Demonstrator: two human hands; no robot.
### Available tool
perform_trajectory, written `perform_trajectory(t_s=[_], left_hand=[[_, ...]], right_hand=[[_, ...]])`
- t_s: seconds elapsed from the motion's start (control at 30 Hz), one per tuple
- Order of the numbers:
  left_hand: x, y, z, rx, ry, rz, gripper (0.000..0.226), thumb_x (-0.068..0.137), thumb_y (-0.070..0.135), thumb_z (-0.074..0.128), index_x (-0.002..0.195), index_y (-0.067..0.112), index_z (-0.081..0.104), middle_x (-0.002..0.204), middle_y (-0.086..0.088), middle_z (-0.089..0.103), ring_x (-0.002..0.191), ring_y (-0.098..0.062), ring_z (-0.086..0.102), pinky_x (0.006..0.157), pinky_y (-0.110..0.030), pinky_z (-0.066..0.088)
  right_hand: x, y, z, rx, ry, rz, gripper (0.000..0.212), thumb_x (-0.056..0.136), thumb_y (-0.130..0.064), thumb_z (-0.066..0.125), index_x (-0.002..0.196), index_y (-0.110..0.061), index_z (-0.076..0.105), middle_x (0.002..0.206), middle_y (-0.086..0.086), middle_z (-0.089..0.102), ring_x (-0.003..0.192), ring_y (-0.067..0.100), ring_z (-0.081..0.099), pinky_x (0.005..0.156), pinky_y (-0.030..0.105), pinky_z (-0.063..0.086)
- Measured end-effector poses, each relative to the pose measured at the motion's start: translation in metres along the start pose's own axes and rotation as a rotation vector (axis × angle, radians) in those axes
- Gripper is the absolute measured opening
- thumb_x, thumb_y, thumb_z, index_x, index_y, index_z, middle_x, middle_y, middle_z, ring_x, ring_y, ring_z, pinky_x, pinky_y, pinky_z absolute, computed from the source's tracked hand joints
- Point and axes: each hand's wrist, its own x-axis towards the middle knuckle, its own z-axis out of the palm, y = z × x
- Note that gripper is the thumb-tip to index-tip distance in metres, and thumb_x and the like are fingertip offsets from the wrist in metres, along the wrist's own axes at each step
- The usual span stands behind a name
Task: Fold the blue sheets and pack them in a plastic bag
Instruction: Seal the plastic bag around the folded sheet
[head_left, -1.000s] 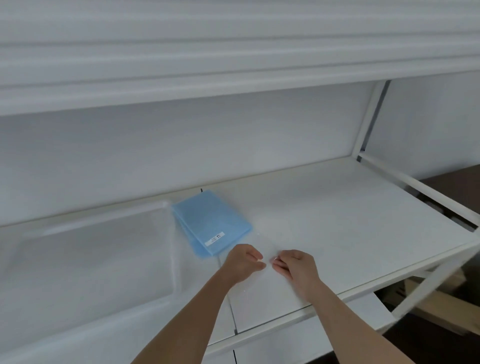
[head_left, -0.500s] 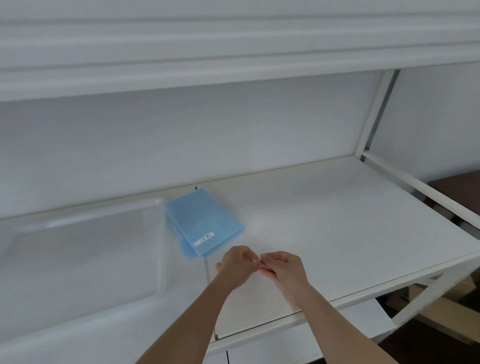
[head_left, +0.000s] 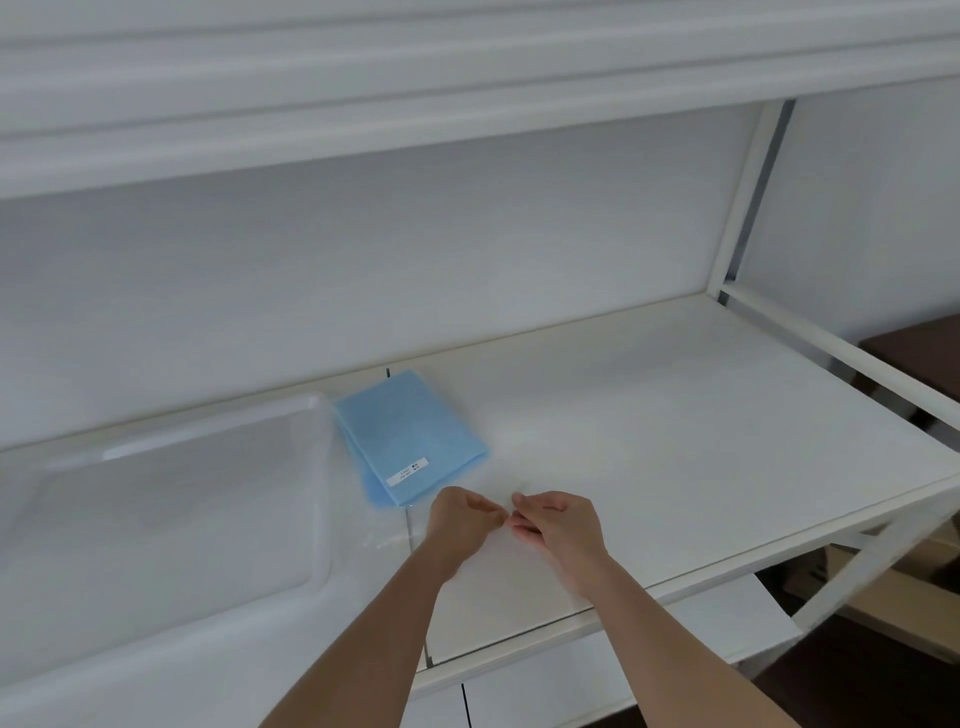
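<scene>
Neatly folded blue sheets (head_left: 410, 441), white label, flat on shelf (head_left: 675, 426)

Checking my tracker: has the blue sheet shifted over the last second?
No. The blue sheet still lies beside the tray, far corner at the dark seam mark; only the camera shifted.

Two bare forearms, sleeveless, left hand (head_left: 462, 525) and right hand (head_left: 558, 530) ungloved
</scene>
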Motion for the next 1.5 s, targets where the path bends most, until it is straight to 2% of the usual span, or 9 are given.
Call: perform_trajectory(t_s=[0.17,0.3,0.53,0.73,0.9,1.1,1.3,1.4,1.5], left_hand=[[-0.004,0.001,0.001,-0.029,-0.037,-0.012,0.002,0.075,0.012,0.076,0.076,0.010,0.075,0.074,-0.003,0.070,0.070,-0.011,0.060,0.065,-0.018,0.045],[-0.003,0.001,0.001,-0.030,-0.057,-0.024,0.007,0.072,0.015,0.080,0.071,0.011,0.074,0.069,-0.001,0.068,0.067,-0.010,0.058,0.064,-0.020,0.044],[0.002,0.003,-0.002,-0.075,-0.102,-0.071,0.012,0.074,0.020,0.080,0.071,0.012,0.071,0.071,-0.002,0.066,0.070,-0.012,0.059,0.067,-0.019,0.046],[0.006,0.006,-0.009,-0.102,-0.154,-0.108,0.009,0.079,0.013,0.074,0.072,0.010,0.070,0.070,-0.001,0.067,0.070,-0.010,0.061,0.063,-0.018,0.044],[0.009,0.006,-0.011,-0.110,-0.188,-0.119,0.005,0.081,0.010,0.071,0.078,0.006,0.071,0.077,-0.005,0.069,0.074,-0.013,0.064,0.070,-0.020,0.049],[0.009,0.007,-0.009,-0.091,-0.206,-0.079,0.006,0.075,0.001,0.071,0.077,0.006,0.067,0.074,-0.006,0.067,0.069,-0.013,0.062,0.063,-0.017,0.048],[0.009,0.011,-0.002,-0.163,-0.156,-0.061,0.013,0.069,0.004,0.076,0.081,0.001,0.074,0.073,-0.007,0.070,0.067,-0.012,0.060,0.060,-0.015,0.048],[0.007,0.009,0.000,-0.177,-0.121,-0.082,0.014,0.069,0.008,0.078,0.082,0.004,0.076,0.071,-0.005,0.070,0.063,-0.009,0.058,0.056,-0.011,0.044],[0.005,0.007,0.000,-0.200,-0.100,-0.103,0.015,0.069,0.008,0.078,0.084,0.003,0.076,0.071,-0.004,0.070,0.061,-0.007,0.058,0.051,-0.007,0.042]], right_hand=[[-0.004,0.000,-0.002,-0.109,-0.012,-0.038,0.021,0.077,-0.020,0.080,0.079,0.000,0.073,0.077,0.018,0.073,0.081,0.029,0.072,0.084,0.040,0.058],[-0.006,0.001,-0.002,-0.152,-0.034,-0.049,0.014,0.079,-0.019,0.077,0.075,-0.005,0.075,0.078,0.017,0.073,0.083,0.030,0.072,0.088,0.044,0.056],[-0.004,-0.002,-0.003,-0.099,-0.029,-0.003,0.013,0.083,-0.008,0.072,0.085,0.005,0.072,0.083,0.020,0.073,0.088,0.029,0.072,0.086,0.036,0.057],[-0.006,-0.005,-0.003,-0.078,-0.007,0.008,0.009,0.084,-0.001,0.069,0.086,0.007,0.072,0.084,0.024,0.071,0.080,0.026,0.071,0.080,0.032,0.059],[-0.006,-0.007,-0.002,-0.094,0.008,0.016,0.007,0.082,0.004,0.066,0.078,0.007,0.071,0.079,0.023,0.070,0.075,0.024,0.071,0.079,0.032,0.059],[-0.008,-0.006,0.001,-0.268,0.036,-0.012,0.007,0.074,-0.005,0.068,0.070,-0.002,0.073,0.073,0.015,0.073,0.077,0.025,0.073,0.085,0.041,0.057],[-0.011,-0.007,0.003,-0.277,0.049,-0.030,0.008,0.078,-0.008,0.068,0.078,-0.003,0.074,0.075,0.011,0.074,0.076,0.022,0.074,0.086,0.041,0.057],[-0.011,-0.007,0.005,-0.262,0.089,-0.019,0.008,0.078,-0.005,0.066,0.078,-0.001,0.072,0.073,0.013,0.074,0.074,0.022,0.073,0.081,0.034,0.059],[-0.013,-0.007,0.011,-0.288,0.170,-0.025,0.008,0.078,-0.003,0.065,0.076,0.002,0.071,0.069,0.013,0.073,0.065,0.019,0.070,0.062,0.021,0.056]])
